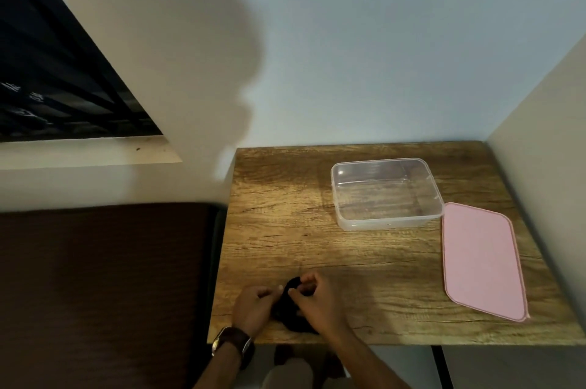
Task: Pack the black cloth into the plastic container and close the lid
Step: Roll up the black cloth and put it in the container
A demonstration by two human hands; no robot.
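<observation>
A small bunched black cloth (293, 314) lies near the front left edge of the wooden table (285, 223). My left hand (253, 306) grips its left side, and my right hand (317, 300) pinches its top from the right; both hands cover much of it. The clear plastic container (387, 223) stands open and empty at the back right of the table, well away from my hands. Its pink lid (482, 258) lies flat on the table just right of the container.
A wall borders the table at the back, and another (539, 151) on the right. A dark brown surface (104, 277) sits left of the table, below a dark window (47, 87). A watch (233, 341) is on my left wrist.
</observation>
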